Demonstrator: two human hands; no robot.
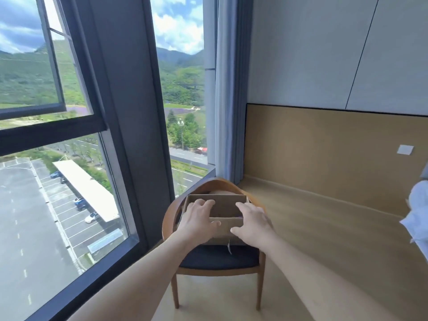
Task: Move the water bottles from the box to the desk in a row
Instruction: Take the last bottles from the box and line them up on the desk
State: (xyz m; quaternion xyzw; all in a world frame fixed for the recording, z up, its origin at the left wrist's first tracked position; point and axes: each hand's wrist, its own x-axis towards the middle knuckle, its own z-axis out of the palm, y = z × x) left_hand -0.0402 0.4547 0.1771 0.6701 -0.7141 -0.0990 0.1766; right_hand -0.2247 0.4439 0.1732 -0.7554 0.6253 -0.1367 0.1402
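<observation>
Both your hands are on the cardboard box [228, 206], which sits on a wooden chair [217, 258] with a dark seat. Left hand [196, 217] has fingers over the left rim reaching inside, thumb on the near wall. Right hand [252, 222] covers the right near corner, fingers spread and only loosely curved; neither hand is clearly clamped on anything. No water bottles can be made out. The box interior is mostly hidden by your hands, with just a dark patch between them, so I can't tell what's in there.

Risks, as I judge them: the box rests on a small seat with its near wall close to the front edge, so pulling toward you could drag it off. Lifting a bottle one-handed may tip the light cardboard. The curved chair back just beyond your hands crowds the far side, so lift straight up.

Room: the window [69, 158] and frame are close on your left, tight there. The table [324, 216] lies to your right, broad bare wood, wall panel behind. White cloth [416, 216] sits at the far right edge, so start the row short of it.
</observation>
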